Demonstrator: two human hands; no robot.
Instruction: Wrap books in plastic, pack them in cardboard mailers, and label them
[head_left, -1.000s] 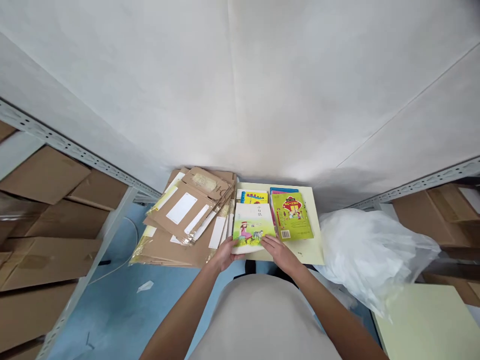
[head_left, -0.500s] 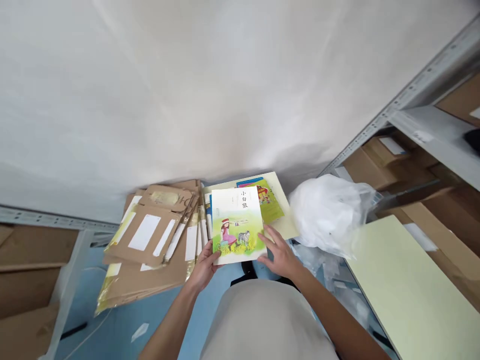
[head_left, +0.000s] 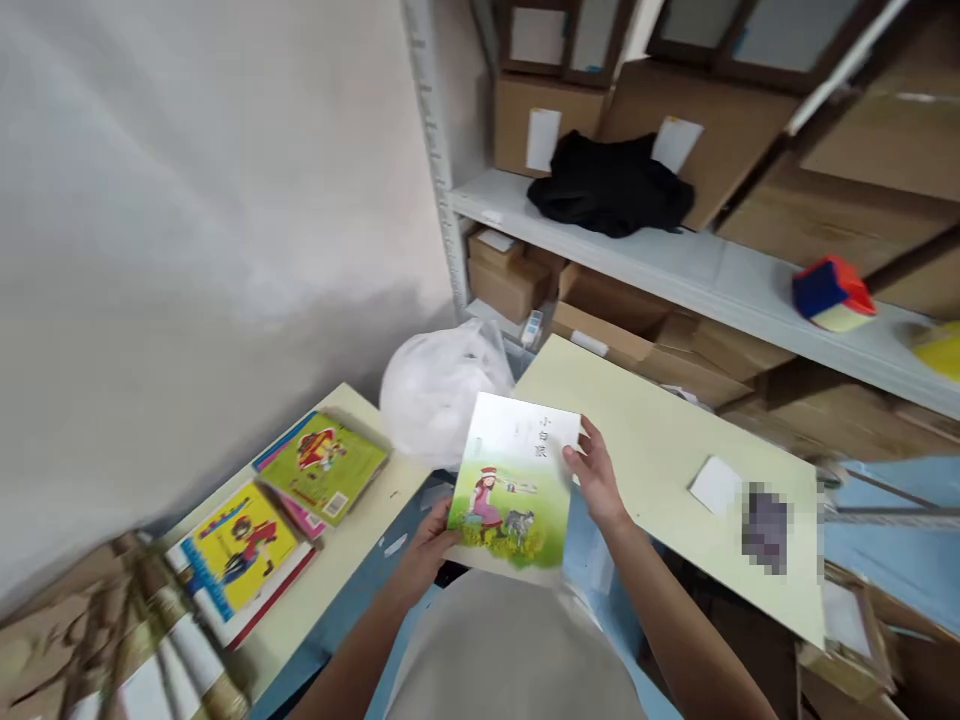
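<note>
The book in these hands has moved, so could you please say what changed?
The book has moved right, away from the other books, as the view turned right; the right hand shifted up its right edge. The left hand still holds its lower left edge.

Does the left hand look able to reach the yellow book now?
Probably yes: nothing visible lies between the left hand and the yellow book, though that hand holds the white-and-green book.

left hand [head_left: 424, 558]: gripping book [head_left: 517, 490], lower left edge | right hand [head_left: 598, 475]: gripping its upper right edge | bag [head_left: 439, 390]: behind | green book [head_left: 337, 462], yellow book [head_left: 259, 550]: on counter [head_left: 384, 505] | black cloth [head_left: 615, 185]: on shelf [head_left: 652, 268]
</note>
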